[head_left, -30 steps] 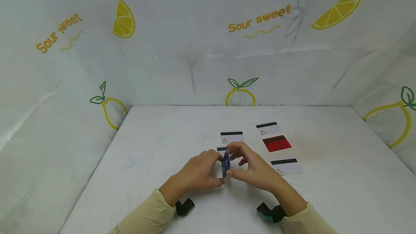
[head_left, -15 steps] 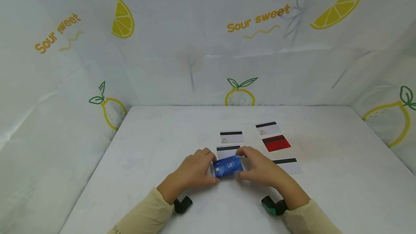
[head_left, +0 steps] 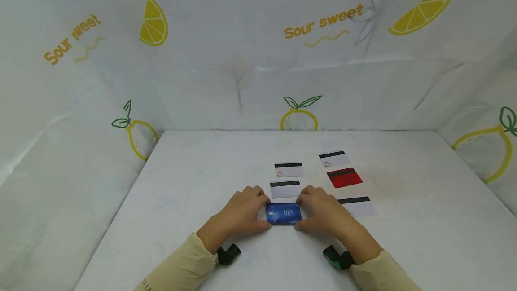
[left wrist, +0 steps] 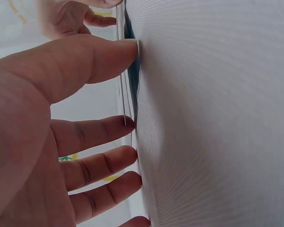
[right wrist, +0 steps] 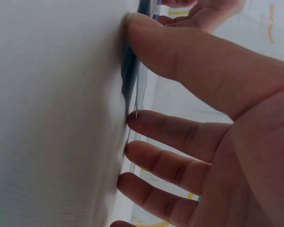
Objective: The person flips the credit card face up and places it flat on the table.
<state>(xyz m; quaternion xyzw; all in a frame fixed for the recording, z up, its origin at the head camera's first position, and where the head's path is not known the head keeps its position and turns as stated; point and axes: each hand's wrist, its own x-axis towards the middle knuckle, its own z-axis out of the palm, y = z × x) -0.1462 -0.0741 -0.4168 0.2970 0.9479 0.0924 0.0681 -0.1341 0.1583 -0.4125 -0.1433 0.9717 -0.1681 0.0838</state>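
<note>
A blue bank-style card [head_left: 284, 214] marked VIP lies face up, nearly level, close over the table in the head view. Its left short edge is pinched between the thumb and index finger of my left hand [head_left: 244, 210]. My right hand [head_left: 325, 212] pinches the opposite short edge the same way. The left thumb [left wrist: 94, 59] and right thumb [right wrist: 180, 47] sit at the near corners in the wrist views, with the other fingertips down at the tabletop. Just beyond the blue card is a white card [head_left: 285, 191] with a dark magnetic stripe.
Another striped white card [head_left: 288, 171] lies farther back. To the right, a white card [head_left: 334, 159], a red card [head_left: 344, 178] and a white card [head_left: 361, 208] form a column, the nearest partly behind my right hand. A lemon-print sheet [head_left: 226, 57] rises behind the white table [head_left: 202, 169].
The blue card, seen almost edge-on between my hands a second ago, has turned its VIP face up. It has then come down level and straight in front of the white card.
</note>
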